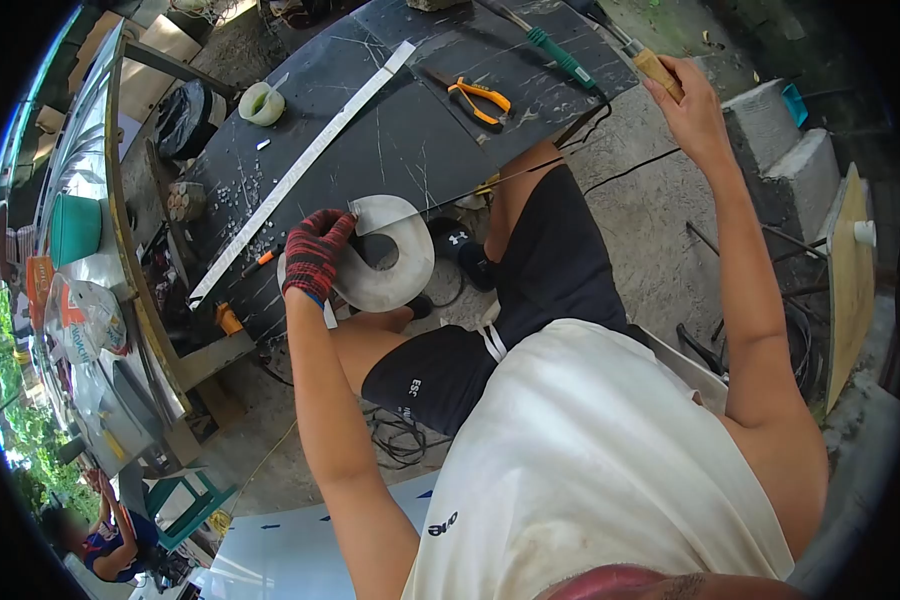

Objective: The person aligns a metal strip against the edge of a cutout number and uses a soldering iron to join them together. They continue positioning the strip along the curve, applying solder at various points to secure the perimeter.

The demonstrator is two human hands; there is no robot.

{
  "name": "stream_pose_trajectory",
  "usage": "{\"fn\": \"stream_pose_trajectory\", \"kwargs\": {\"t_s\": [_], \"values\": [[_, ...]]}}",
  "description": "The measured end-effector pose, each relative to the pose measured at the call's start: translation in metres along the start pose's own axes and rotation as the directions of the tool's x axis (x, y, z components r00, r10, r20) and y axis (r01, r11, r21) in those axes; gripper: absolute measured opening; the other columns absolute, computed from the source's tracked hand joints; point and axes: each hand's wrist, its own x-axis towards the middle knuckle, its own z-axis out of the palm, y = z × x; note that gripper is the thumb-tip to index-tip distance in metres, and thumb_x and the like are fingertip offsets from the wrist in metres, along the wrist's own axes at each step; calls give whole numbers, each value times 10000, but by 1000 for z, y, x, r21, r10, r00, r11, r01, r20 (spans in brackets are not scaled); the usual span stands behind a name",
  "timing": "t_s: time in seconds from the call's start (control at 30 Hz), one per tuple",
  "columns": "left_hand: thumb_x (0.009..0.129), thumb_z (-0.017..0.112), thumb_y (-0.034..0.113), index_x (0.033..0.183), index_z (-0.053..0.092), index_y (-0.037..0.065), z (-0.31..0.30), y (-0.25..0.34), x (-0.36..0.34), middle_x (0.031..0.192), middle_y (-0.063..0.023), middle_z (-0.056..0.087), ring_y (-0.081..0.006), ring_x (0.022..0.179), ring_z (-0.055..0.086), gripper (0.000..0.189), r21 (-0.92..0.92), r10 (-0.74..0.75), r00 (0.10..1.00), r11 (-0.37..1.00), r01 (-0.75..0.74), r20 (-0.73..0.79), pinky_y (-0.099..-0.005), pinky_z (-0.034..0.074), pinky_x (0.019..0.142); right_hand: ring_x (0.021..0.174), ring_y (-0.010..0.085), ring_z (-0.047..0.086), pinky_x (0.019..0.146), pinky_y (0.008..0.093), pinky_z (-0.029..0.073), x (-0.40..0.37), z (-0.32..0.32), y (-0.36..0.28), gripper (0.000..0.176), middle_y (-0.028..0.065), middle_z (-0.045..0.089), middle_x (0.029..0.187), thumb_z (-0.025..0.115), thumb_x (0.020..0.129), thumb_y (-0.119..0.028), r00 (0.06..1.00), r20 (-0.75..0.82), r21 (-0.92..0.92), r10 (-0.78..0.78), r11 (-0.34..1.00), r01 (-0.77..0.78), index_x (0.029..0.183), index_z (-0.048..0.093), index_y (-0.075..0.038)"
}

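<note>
My left hand (316,252), in a red and black knitted glove, is closed on the edge of a pale grey curved metal letter (408,268) with a round opening. The letter is held at the near edge of the dark table. My right hand (692,112), bare, wraps around the wooden handle of a soldering iron (657,76), whose metal shaft points away over the table's right corner. A green-handled soldering iron (560,58) lies on the table nearby. Orange-handled pliers (482,101) and a long white metal strip (305,172) also rest there.
The black marbled table (360,150) carries a small pale cup (261,104) and scattered bits. Black cords cross near its right edge. At left stands a rack with a teal bucket (76,229) and plastic bags. Another person (120,535) sits at lower left.
</note>
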Motion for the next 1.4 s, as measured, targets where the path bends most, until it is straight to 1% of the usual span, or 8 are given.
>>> {"fn": "stream_pose_trajectory", "kwargs": {"t_s": [0.27, 0.37, 0.57, 0.77, 0.87, 0.93, 1.17, 1.4], "values": [[921, 779, 295, 1088, 783, 50, 1, 3, -4, 974, -64, 781, -173, 901, 685, 297, -26, 4, 1000, 1000, -5, -30, -346, 526, 864, 1027, 299, 685, 885, 388, 502, 72, 64, 76, 426, 58, 693, 1125, 726, 944, -388, 983, -68, -152, -171, 975, 159, 1252, 689, -96], [914, 786, 294, 1085, 784, 51, 1, 4, -4, 971, -64, 782, -172, 900, 685, 297, -26, -6, 999, 1000, 5, -38, -347, 527, 865, 1138, 244, 649, 962, 455, 380, 94, 89, 84, 475, -6, 685, 1162, 673, 958, -496, 997, 34, -121, -74, 990, 78, 1304, 686, -171], [912, 786, 288, 1086, 782, 51, 0, 1, -1, 979, -77, 784, -176, 902, 694, 294, -16, -38, 999, 999, 37, -19, -347, 531, 871, 1109, 252, 660, 940, 469, 412, 115, 128, 92, 472, -26, 691, 1186, 677, 960, -495, 991, 120, 43, -59, 998, 55, 1325, 682, -195], [913, 782, 289, 1087, 781, 53, 0, -3, 0, 989, -88, 785, -180, 905, 704, 293, -18, -44, 999, 999, 43, -14, -352, 539, 862, 960, 209, 673, 851, 395, 501, 121, 145, 117, 442, 39, 706, 1049, 669, 997, -394, 971, 222, 232, -86, 972, 34, 1344, 677, -120], [911, 783, 292, 1087, 782, 57, 0, -3, 0, 988, -87, 785, -180, 904, 704, 293, -16, -43, 999, 999, 42, -9, -355, 541, 857, 875, 176, 660, 826, 349, 523, 120, 146, 121, 433, 54, 710, 1014, 646, 1026, -344, 959, 257, 470, -117, 882, -18, 1365, 665, -75], [910, 783, 294, 1086, 783, 59, 0, -3, 0, 987, -87, 784, -180, 904, 704, 293, -11, -46, 999, 999, 46, -13, -355, 541, 855, 867, 150, 634, 832, 277, 507, 118, 136, 116, 451, 41, 724, 1050, 618, 1051, -336, 925, 378, 508, 21, 831, -227, 1391, 639, -40], [912, 782, 292, 1074, 784, 61, 1, -1, -1, 971, -82, 783, -177, 891, 699, 283, -16, -52, 999, 999, 51, -17, -354, 539, 850, 943, 150, 637, 891, 301, 503, 117, 136, 119, 477, 43, 721, 1074, 634, 1041, -374, 925, 378, 525, -27, 829, -190, 1375, 643, -35], [917, 779, 280, 1070, 779, 57, 0, 3, -2, 966, -69, 783, -165, 880, 687, 270, -32, -57, 998, 998, 57, -17, -348, 533, 843, 1019, 231, 663, 914, 363, 510, 121, 138, 115, 594, 110, 719, 1168, 770, 910, -456, 940, 334, 316, -72, 948, -40, 1344, 653, -67]]}}
